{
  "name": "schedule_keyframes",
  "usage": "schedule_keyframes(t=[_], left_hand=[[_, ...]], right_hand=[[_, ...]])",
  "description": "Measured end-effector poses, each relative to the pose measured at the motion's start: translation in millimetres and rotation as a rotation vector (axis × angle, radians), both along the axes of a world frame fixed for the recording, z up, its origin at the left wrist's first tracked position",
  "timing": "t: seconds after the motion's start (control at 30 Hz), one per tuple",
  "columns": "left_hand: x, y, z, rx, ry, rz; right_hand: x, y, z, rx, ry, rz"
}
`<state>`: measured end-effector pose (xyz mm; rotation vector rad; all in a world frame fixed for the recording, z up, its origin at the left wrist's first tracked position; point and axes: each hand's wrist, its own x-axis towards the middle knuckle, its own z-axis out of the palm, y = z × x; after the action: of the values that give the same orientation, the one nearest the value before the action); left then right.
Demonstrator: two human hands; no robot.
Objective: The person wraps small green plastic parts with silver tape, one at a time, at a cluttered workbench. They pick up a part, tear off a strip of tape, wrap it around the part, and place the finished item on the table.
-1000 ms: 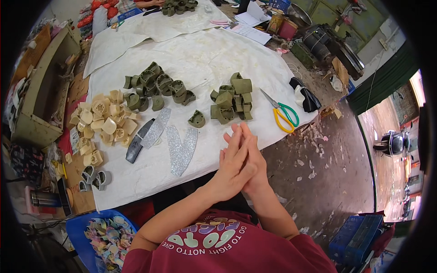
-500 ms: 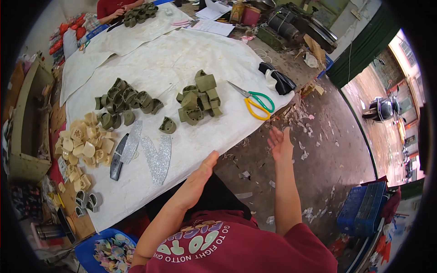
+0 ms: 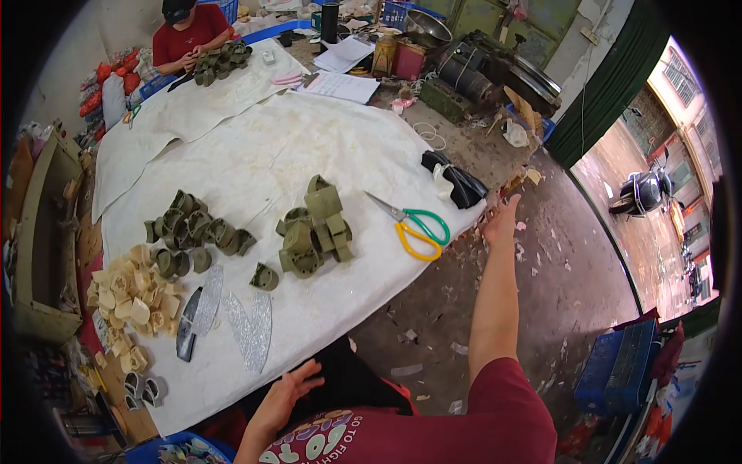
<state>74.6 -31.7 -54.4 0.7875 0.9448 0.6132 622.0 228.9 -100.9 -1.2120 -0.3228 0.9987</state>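
My left hand (image 3: 289,393) is held low over my lap by the table's near edge, fingers apart and holding nothing. Stretched far forward, my right hand (image 3: 501,220) is at the table's right corner, open, with its thumb extended. It is nearest a black bundle (image 3: 454,179) with a white piece tucked against it; whether it touches the table edge I cannot tell. Scissors with one green and one yellow handle (image 3: 420,233) lie partly spread on the white cloth (image 3: 309,147). Olive-green curved pieces (image 3: 313,232) are heaped mid-table, with another olive heap (image 3: 189,224) left of them.
Beige pieces (image 3: 135,298), silvery glitter strips (image 3: 251,332) and a dark, blade-shaped piece (image 3: 187,325) lie at the left. Across the table sits a person in a red shirt (image 3: 189,42). Blue crates (image 3: 614,367) stand at right; scraps litter the floor (image 3: 433,332).
My right hand has reached forward to the table's right corner. My left hand has drawn back toward my lap. The view has tilted up, showing more of the person opposite.
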Motion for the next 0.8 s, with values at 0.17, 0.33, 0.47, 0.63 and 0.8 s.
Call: schedule_keyframes(t=[0.17, 0.33, 0.47, 0.63, 0.8], left_hand=[[0.8, 14.0, 3.6, -0.013, 0.165, -0.03], [1.9, 24.9, 5.8, -0.061, 0.261, -0.006], [8.0, 34.2, 8.7, -0.053, 0.301, -0.05], [6.4, 31.6, 6.3, -0.054, 0.279, 0.01], [-3.1, 19.2, 4.7, 0.003, 0.266, 0.048]], right_hand=[[30.8, 60.8, -42.8, -0.069, -0.099, -0.163], [11.6, 74.5, -63.9, 0.113, 0.156, -0.054], [-13.8, 54.7, -41.1, -0.022, 0.057, -0.252], [-47.7, 42.6, -60.6, -0.073, 0.096, -0.252], [-87.4, -6.6, -123.2, 0.058, 0.17, -0.101]])
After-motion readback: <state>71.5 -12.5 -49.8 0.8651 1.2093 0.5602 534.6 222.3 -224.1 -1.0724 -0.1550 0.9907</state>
